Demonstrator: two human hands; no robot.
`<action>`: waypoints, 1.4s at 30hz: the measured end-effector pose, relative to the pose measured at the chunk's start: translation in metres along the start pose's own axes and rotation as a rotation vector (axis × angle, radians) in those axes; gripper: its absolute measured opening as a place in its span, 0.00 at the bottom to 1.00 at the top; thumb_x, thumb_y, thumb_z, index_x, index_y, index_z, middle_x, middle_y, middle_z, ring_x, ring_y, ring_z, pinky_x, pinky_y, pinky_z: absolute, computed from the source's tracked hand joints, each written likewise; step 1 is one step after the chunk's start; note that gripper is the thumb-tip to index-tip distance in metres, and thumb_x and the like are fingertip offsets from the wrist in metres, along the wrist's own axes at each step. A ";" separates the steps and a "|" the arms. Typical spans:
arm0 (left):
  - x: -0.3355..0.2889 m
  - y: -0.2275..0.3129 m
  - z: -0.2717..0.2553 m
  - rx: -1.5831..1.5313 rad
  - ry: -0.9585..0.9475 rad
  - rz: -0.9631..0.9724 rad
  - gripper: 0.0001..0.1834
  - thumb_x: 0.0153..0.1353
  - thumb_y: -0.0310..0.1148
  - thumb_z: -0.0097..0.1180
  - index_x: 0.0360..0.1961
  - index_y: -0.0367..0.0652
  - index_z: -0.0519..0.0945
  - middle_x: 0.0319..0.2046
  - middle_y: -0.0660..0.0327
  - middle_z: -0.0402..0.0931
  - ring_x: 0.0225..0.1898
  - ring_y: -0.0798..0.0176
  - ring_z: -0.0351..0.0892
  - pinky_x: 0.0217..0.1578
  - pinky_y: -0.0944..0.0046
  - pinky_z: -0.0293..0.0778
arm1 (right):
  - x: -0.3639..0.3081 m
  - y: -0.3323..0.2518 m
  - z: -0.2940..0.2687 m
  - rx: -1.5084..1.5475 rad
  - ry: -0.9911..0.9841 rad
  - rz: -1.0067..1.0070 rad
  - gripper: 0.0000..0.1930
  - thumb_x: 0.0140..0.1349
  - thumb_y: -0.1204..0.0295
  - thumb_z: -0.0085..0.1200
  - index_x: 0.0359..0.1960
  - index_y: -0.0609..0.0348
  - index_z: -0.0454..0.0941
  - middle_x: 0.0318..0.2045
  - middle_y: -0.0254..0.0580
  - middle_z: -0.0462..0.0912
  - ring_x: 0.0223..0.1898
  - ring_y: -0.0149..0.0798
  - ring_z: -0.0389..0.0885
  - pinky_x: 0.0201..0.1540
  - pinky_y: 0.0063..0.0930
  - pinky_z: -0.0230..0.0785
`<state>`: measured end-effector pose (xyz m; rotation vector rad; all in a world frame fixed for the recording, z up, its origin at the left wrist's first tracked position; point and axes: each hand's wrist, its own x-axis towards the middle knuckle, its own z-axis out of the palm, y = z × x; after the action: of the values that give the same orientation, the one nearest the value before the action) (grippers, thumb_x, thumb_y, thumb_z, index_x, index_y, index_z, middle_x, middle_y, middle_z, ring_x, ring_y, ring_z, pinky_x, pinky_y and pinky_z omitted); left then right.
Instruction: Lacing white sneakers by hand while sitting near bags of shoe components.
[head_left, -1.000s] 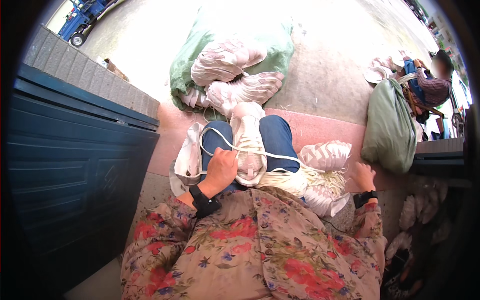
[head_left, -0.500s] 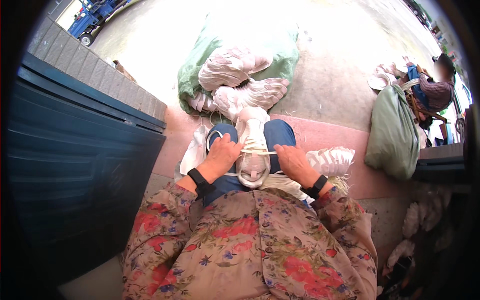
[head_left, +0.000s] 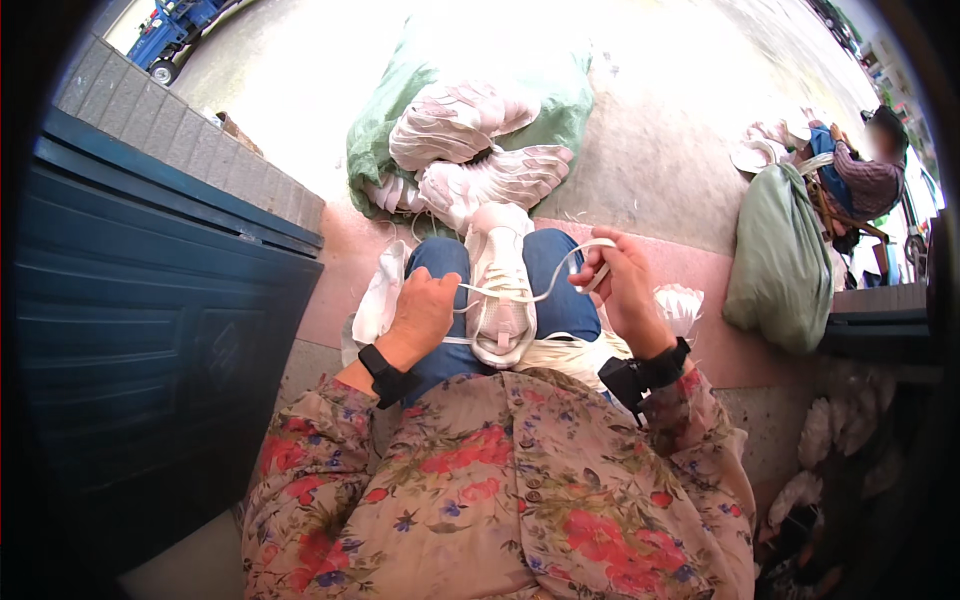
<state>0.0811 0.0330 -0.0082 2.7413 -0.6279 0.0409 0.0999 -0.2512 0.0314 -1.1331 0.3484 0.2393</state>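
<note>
White lace [head_left: 545,297] is crossing over a pale shoe [head_left: 499,328], which is resting between denim-clad legs [head_left: 565,316], apparently for steadiness. The left hand [head_left: 422,312] is pinching the lace narrowly beside the shoe; the right hand [head_left: 628,288], fingers curled, is holding a looped stretch off to the right, seemingly for slack. Cream strands [head_left: 570,354] are lying over the right thigh, likely for easy reach.

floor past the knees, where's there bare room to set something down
Bare concrete between the open green sack and the tied sack; pink floor between the right hand and tied sack. Crowded: the knees, with white shoe, cream lace bundle, left hand.
</note>
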 end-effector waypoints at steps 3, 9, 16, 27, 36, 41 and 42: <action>-0.001 -0.001 0.006 -0.081 0.020 -0.045 0.10 0.51 0.22 0.47 0.35 0.40 0.75 0.20 0.53 0.73 0.31 0.49 0.70 0.34 0.53 0.69 | 0.017 0.039 -0.042 -0.129 0.056 0.204 0.10 0.65 0.72 0.42 0.45 0.61 0.69 0.31 0.38 0.75 0.32 0.32 0.75 0.39 0.31 0.73; -0.003 -0.006 0.011 -0.094 -0.057 -0.091 0.09 0.55 0.24 0.47 0.36 0.40 0.76 0.22 0.51 0.72 0.31 0.49 0.71 0.32 0.52 0.70 | 0.012 0.094 -0.073 -1.037 0.294 -0.207 0.14 0.59 0.69 0.52 0.44 0.65 0.72 0.35 0.46 0.76 0.40 0.46 0.75 0.41 0.38 0.67; 0.000 -0.001 0.015 -0.159 -0.016 -0.094 0.08 0.57 0.25 0.49 0.38 0.39 0.77 0.23 0.49 0.71 0.32 0.48 0.71 0.32 0.53 0.70 | 0.008 0.075 -0.018 -1.496 0.054 -0.573 0.12 0.55 0.65 0.58 0.34 0.60 0.79 0.30 0.50 0.79 0.37 0.53 0.76 0.41 0.42 0.67; -0.001 0.003 0.019 -0.180 0.006 -0.130 0.10 0.58 0.25 0.46 0.41 0.38 0.75 0.23 0.48 0.72 0.32 0.46 0.72 0.34 0.50 0.70 | -0.003 0.062 -0.029 -1.023 -0.341 -0.246 0.05 0.57 0.79 0.46 0.34 0.65 0.73 0.24 0.52 0.77 0.30 0.57 0.76 0.34 0.45 0.68; -0.005 0.005 0.010 -0.238 -0.009 -0.124 0.14 0.56 0.24 0.50 0.46 0.38 0.73 0.30 0.47 0.74 0.35 0.44 0.72 0.37 0.50 0.70 | -0.010 0.054 -0.035 -1.213 -0.483 -0.554 0.14 0.51 0.86 0.44 0.39 0.62 0.76 0.34 0.47 0.76 0.41 0.49 0.74 0.43 0.36 0.68; -0.001 0.009 0.014 -0.206 0.040 -0.026 0.14 0.54 0.23 0.50 0.43 0.38 0.73 0.28 0.54 0.76 0.33 0.50 0.71 0.36 0.53 0.68 | -0.021 0.037 -0.048 -1.234 -0.635 -0.519 0.13 0.48 0.84 0.52 0.36 0.57 0.80 0.35 0.44 0.77 0.41 0.48 0.73 0.44 0.35 0.68; 0.000 0.010 0.015 -0.185 0.041 -0.010 0.13 0.54 0.24 0.50 0.43 0.39 0.73 0.28 0.55 0.76 0.33 0.51 0.71 0.35 0.53 0.68 | -0.022 0.037 -0.048 -1.304 -0.682 -0.574 0.09 0.49 0.79 0.54 0.33 0.54 0.81 0.34 0.40 0.77 0.40 0.45 0.73 0.42 0.34 0.68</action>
<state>0.0762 0.0195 -0.0187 2.5587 -0.5761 0.0341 0.0592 -0.2796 -0.0094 -2.2447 -0.8835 0.3279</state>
